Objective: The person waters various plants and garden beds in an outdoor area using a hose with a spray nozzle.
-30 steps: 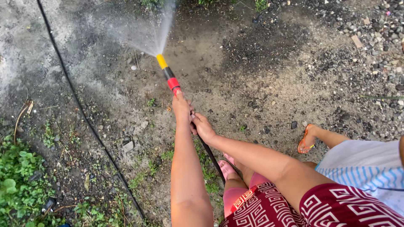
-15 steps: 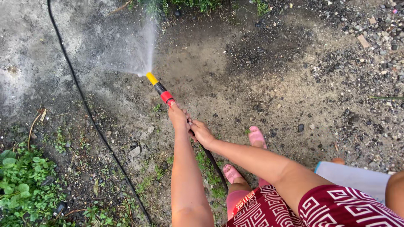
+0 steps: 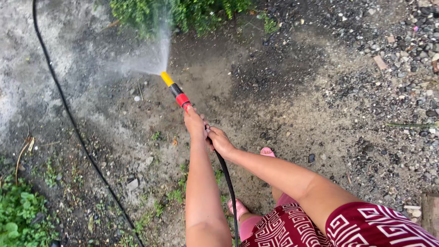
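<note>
Held out over wet dirt ground point(image 3: 292, 105), near the middle of the view: a hose nozzle point(image 3: 176, 93) with yellow tip, black middle and red collar, pointing up and to the left; spraying a fan of water point(image 3: 155, 55) toward a green bush point(image 3: 183, 13) at the top edge; wrapped at its rear end by the left hand point(image 3: 194, 122), fingers closed tight around it; gripped just behind by the right hand point(image 3: 219, 141), also closed, on the black hose point(image 3: 227, 183) where this leaves the nozzle; running down from there between both forearms to the bottom edge. Below the hands, pink sandals point(image 3: 267, 152) on the ground, and a dark red patterned garment point(image 3: 320, 226) at the lower right. Further left, another length of the black hose curving from the top edge down to the bottom; green weeds point(image 3: 18, 210) in the lower left corner; grey gravel point(image 3: 402, 59) on the right side.
</note>
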